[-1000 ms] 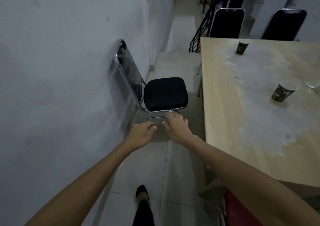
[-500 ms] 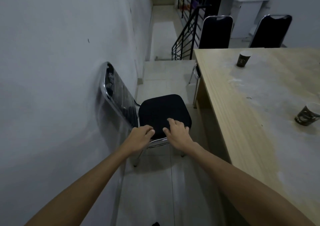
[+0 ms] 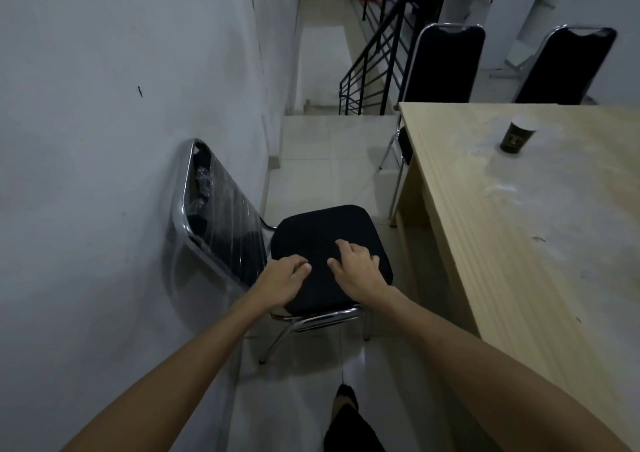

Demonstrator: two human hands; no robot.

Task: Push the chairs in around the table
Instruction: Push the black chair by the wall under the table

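Black-seated chair (image 3: 325, 243) at centre frame, backrest against the white wall (image 3: 104, 105) at left, seat facing right toward the wooden bench (image 3: 519, 243). Left hand (image 3: 282, 283) and right hand (image 3: 356, 271) on the seat, fingers curled, gripping nothing. Pale tiled floor (image 3: 329, 160); paper cup (image 3: 516, 136) upper right.

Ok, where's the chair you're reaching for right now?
In the head view the chair stands left of the table, its backrest against the wall, both hands over its black seat.
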